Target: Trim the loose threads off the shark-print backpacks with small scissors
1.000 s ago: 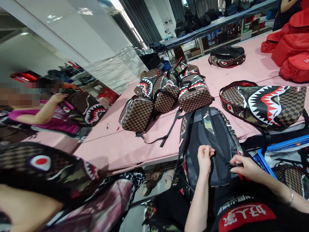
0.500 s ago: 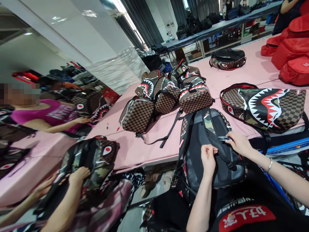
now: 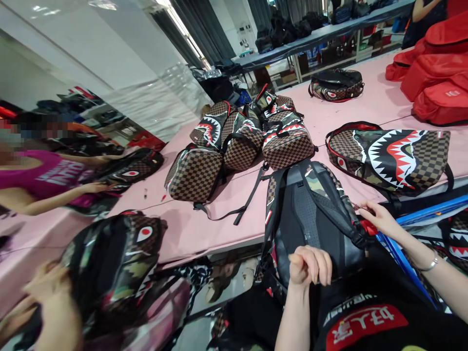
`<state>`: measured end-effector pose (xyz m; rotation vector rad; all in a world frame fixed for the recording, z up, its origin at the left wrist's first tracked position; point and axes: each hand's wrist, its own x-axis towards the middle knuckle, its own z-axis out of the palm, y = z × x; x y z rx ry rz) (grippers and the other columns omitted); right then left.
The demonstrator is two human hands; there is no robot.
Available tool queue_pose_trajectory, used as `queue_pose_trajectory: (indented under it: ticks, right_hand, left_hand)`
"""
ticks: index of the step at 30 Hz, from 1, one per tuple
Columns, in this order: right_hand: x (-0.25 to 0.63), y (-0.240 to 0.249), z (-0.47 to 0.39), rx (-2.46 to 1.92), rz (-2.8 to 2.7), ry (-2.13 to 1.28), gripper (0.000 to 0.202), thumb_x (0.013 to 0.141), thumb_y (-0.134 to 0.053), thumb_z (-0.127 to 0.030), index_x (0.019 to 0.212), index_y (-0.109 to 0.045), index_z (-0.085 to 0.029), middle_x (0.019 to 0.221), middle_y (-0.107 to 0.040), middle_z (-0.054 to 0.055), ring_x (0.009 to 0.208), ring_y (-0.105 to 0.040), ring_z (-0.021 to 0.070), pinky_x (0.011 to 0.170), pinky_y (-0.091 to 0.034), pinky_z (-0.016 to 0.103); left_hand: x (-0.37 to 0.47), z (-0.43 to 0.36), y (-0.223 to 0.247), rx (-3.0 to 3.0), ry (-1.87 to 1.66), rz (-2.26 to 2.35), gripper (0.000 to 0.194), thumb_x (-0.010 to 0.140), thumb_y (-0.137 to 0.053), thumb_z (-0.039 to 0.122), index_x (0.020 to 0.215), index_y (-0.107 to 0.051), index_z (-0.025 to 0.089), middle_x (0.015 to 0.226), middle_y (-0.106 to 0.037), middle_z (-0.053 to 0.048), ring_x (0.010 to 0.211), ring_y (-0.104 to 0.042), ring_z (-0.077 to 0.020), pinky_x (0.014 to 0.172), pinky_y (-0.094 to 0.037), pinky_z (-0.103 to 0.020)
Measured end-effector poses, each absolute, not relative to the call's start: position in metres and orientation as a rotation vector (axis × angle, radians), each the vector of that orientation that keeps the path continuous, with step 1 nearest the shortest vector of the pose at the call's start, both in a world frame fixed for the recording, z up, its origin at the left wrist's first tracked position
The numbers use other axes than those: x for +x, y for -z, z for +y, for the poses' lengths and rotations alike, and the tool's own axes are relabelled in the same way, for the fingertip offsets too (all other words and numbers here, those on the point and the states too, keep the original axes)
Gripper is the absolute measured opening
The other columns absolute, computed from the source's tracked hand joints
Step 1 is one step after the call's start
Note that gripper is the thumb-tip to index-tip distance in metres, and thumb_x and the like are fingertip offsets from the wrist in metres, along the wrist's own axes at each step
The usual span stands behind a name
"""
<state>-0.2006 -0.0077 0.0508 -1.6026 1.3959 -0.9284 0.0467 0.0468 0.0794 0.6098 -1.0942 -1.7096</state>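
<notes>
Left hand (image 3: pixel 310 265) half-curled over the near part of the backpack (image 3: pixel 292 214), cannot tell if anything is pinched; right hand (image 3: pixel 376 217) fingertips drawn together at its right side, contents unclear. Backpack slants strap-side up at the tabletop (image 3: pixel 190 239) edge, probably for two-handed reach. Beyond, patterned bags (image 3: pixel 244 144) cluster, presumably grouped out of the way.

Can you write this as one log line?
left hand: loosely curled near black-backed backpack | right hand: holding thin tool, mostly hidden, by its edge | shark-mouth backpack: on pink table
</notes>
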Motion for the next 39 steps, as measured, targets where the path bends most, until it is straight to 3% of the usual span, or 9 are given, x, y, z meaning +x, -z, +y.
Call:
queue_pose_trajectory:
  ticks: [5, 8, 12, 17, 20, 23, 28, 32, 39]
  right_hand:
    - [-0.208, -0.047, 0.033, -1.332, 1.280, 0.679, 0.039, 0.068, -0.065, -0.039, 0.099, -0.061, -0.015, 0.093, -0.060, 0.006, 0.081, -0.055, 0.0184, 0.077, -0.045, 0.030]
    - [-0.195, -0.042, 0.046, -1.240, 1.300, 0.686, 0.034, 0.062, -0.067, -0.034, 0.090, -0.064, -0.014, 0.072, -0.056, 0.002, 0.064, -0.050, 0.0135, 0.064, -0.044, 0.026]
    - [-0.176, -0.042, 0.045, -1.180, 1.260, 0.772, 0.038, 0.061, -0.066, -0.037, 0.088, -0.064, -0.011, 0.052, -0.032, -0.005, 0.048, -0.031, 0.0068, 0.047, -0.030, 0.020]
    - [-0.166, -0.052, 0.040, -1.268, 1.207, 0.800, 0.035, 0.063, -0.067, -0.035, 0.088, -0.064, -0.011, 0.054, -0.031, -0.005, 0.050, -0.029, 0.0067, 0.048, -0.026, 0.021]
    - [-0.159, -0.054, 0.041, -1.319, 1.207, 0.802, 0.032, 0.064, -0.066, -0.035, 0.085, -0.064, -0.011, 0.064, -0.045, -0.001, 0.055, -0.039, 0.0085, 0.052, -0.034, 0.021]
    - [-0.155, -0.054, 0.044, -1.337, 1.187, 0.805, 0.030, 0.067, -0.065, -0.036, 0.087, -0.062, -0.012, 0.084, -0.056, 0.004, 0.071, -0.052, 0.0134, 0.066, -0.043, 0.025]
    - [-0.164, -0.075, 0.040, -1.638, 1.193, 0.745, 0.030, 0.079, -0.057, -0.033, 0.104, -0.053, -0.018, 0.096, -0.058, 0.004, 0.088, -0.054, 0.0163, 0.079, -0.044, 0.028]
    - [-0.180, -0.103, 0.028, -2.169, 1.304, 0.780, 0.018, 0.089, -0.043, -0.030, 0.098, -0.054, -0.018, 0.091, -0.058, 0.005, 0.084, -0.053, 0.0159, 0.075, -0.040, 0.028]
    - [-0.182, -0.133, 0.013, -2.811, 1.182, 0.478, 0.016, 0.088, -0.045, -0.024, 0.083, -0.057, -0.015, 0.076, -0.053, 0.005, 0.072, -0.047, 0.0164, 0.063, -0.031, 0.028]
  left_hand:
    - [0.029, 0.048, -0.068, 1.037, 1.702, -1.091, 0.033, 0.066, -0.071, 0.032, 0.091, -0.056, 0.016, 0.087, -0.059, -0.007, 0.069, -0.058, -0.0123, 0.063, -0.048, -0.026]
    - [0.007, 0.047, -0.058, 1.263, 1.545, -1.181, 0.037, 0.067, -0.069, 0.027, 0.099, -0.055, 0.018, 0.106, -0.050, -0.009, 0.080, -0.057, -0.0127, 0.068, -0.050, -0.025]
    - [-0.007, 0.050, -0.054, 1.354, 1.262, -1.246, 0.041, 0.060, -0.074, 0.026, 0.097, -0.059, 0.020, 0.116, -0.038, -0.009, 0.091, -0.052, -0.0145, 0.077, -0.051, -0.028]
    - [-0.006, 0.052, -0.058, 1.310, 1.238, -1.100, 0.031, 0.062, -0.072, 0.030, 0.089, -0.064, 0.017, 0.112, -0.041, -0.009, 0.092, -0.052, -0.0159, 0.075, -0.050, -0.026]
    - [-0.005, 0.051, -0.061, 1.336, 1.177, -1.081, 0.021, 0.067, -0.067, 0.031, 0.080, -0.066, 0.015, 0.094, -0.052, -0.007, 0.080, -0.052, -0.0147, 0.073, -0.047, -0.027]
    - [-0.005, 0.049, -0.064, 1.410, 1.037, -1.161, 0.016, 0.072, -0.061, 0.030, 0.066, -0.065, 0.015, 0.072, -0.055, -0.006, 0.086, -0.050, -0.0193, 0.077, -0.043, -0.029]
    - [-0.004, 0.050, -0.062, 1.415, 0.926, -1.150, 0.018, 0.075, -0.055, 0.029, 0.063, -0.057, 0.016, 0.069, -0.055, -0.003, 0.086, -0.051, -0.0183, 0.089, -0.036, -0.033]
    - [-0.004, 0.050, -0.061, 1.391, 0.943, -1.146, 0.020, 0.077, -0.053, 0.030, 0.063, -0.054, 0.016, 0.068, -0.052, -0.001, 0.080, -0.050, -0.0161, 0.093, -0.032, -0.033]
    - [-0.007, 0.048, -0.066, 1.376, 0.943, -1.153, 0.019, 0.077, -0.053, 0.028, 0.062, -0.053, 0.016, 0.065, -0.051, -0.001, 0.077, -0.049, -0.0159, 0.093, -0.032, -0.033]
